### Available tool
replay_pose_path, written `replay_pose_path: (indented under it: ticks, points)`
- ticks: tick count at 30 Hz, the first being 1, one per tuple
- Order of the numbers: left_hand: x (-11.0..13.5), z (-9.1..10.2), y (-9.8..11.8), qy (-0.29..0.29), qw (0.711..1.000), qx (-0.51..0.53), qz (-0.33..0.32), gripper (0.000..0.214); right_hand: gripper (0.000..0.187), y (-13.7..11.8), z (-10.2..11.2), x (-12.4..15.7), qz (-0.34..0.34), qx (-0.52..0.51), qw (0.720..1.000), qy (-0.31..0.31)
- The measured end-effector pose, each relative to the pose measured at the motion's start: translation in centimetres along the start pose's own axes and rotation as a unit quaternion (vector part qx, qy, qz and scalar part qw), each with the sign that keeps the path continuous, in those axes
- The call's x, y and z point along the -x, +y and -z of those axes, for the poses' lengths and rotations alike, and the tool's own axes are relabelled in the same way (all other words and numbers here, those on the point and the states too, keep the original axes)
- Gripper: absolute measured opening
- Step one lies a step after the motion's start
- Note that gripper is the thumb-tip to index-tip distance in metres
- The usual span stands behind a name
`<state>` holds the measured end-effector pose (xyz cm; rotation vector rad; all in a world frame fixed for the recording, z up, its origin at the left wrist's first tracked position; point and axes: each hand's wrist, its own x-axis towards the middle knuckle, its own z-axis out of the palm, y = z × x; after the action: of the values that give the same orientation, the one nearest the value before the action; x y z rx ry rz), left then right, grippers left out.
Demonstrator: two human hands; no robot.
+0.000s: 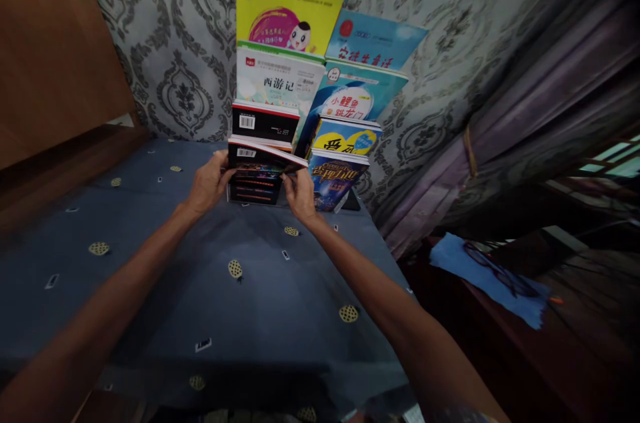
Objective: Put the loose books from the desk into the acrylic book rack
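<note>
Both my hands hold a black book with a white barcode label [263, 157] at the front of a stepped row of books. My left hand [209, 181] grips its left edge, fingers curled round it. My right hand [300, 194] pinches its right lower corner. Below it stands another dark book with red stripes [254, 187]. Behind rise a black and red book [265, 123], a white book [277, 79] and a yellow book [285, 13]. A second row to the right holds a dark blue book [336, 181], a yellow and blue book [345, 137] and light blue books [373, 43].
The books stand on a bed with a blue dotted cover [200, 276], against a grey patterned wall [170, 43]. A brown wooden headboard [55, 56] is at left. A purple curtain [525, 116] hangs at right, above a dark table with a blue cloth [490, 279].
</note>
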<state>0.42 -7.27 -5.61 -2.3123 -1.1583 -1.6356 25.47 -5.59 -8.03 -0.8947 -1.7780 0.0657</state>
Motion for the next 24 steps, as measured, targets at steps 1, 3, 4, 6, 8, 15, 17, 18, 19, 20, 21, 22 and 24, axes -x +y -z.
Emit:
replay_pose_path:
  ticks: [1, 3, 4, 6, 8, 15, 17, 18, 19, 20, 21, 22, 24]
  points:
    - [0.0, -0.1, -0.1, -0.004, 1.000, 0.002, 0.003, 0.026, 0.019, -0.1, 0.0, 0.0, 0.002, 0.002, 1.000, -0.007]
    - [0.1, -0.2, -0.4, -0.011, 1.000, 0.002, 0.009, 0.028, 0.020, -0.1, 0.1, 0.1, 0.002, 0.007, 1.000, -0.022]
    - [0.1, -0.3, -0.5, -0.012, 1.000, 0.001, 0.012, 0.029, 0.021, -0.1, 0.2, 0.2, 0.001, 0.010, 1.000, -0.027]
    - [0.0, -0.6, -0.7, -0.013, 1.000, 0.000, 0.017, 0.030, 0.022, -0.1, 0.2, 0.4, 0.000, 0.014, 0.999, -0.029]
    - [-0.1, -0.8, -0.8, -0.018, 1.000, 0.002, 0.024, 0.030, 0.023, 0.0, 0.2, 0.6, 0.001, 0.016, 1.000, -0.025]
    - [-1.2, -0.9, -1.5, -0.056, 0.997, 0.023, 0.046, 0.027, 0.009, 0.2, -0.3, 0.6, -0.017, 0.051, 0.999, -0.010]
    - [-1.4, -0.9, -1.8, -0.066, 0.996, 0.028, 0.054, 0.028, 0.007, 0.2, -0.2, 0.4, -0.015, 0.054, 0.998, -0.010]
    - [-1.5, -0.9, -2.0, -0.068, 0.996, 0.031, 0.057, 0.027, 0.007, 0.2, -0.2, 0.3, -0.012, 0.053, 0.998, -0.010]
    - [-1.5, -1.0, -2.1, -0.068, 0.995, 0.035, 0.058, 0.027, 0.007, 0.1, -0.1, 0.2, -0.009, 0.052, 0.999, -0.011]
    - [-1.4, -1.0, -2.2, -0.066, 0.995, 0.039, 0.059, 0.027, 0.008, 0.1, 0.0, 0.1, -0.007, 0.051, 0.999, -0.012]
    - [-1.4, -1.0, -2.2, -0.064, 0.995, 0.040, 0.059, 0.026, 0.008, 0.0, 0.0, 0.1, -0.008, 0.052, 0.998, -0.015]
    - [-1.3, -1.1, -2.1, -0.061, 0.996, 0.039, 0.057, 0.025, 0.008, 0.0, 0.1, 0.2, -0.013, 0.056, 0.998, -0.019]
    - [-1.1, -1.2, -1.8, -0.060, 0.996, 0.029, 0.052, 0.023, 0.008, -0.1, 0.1, 0.4, -0.029, 0.064, 0.997, -0.029]
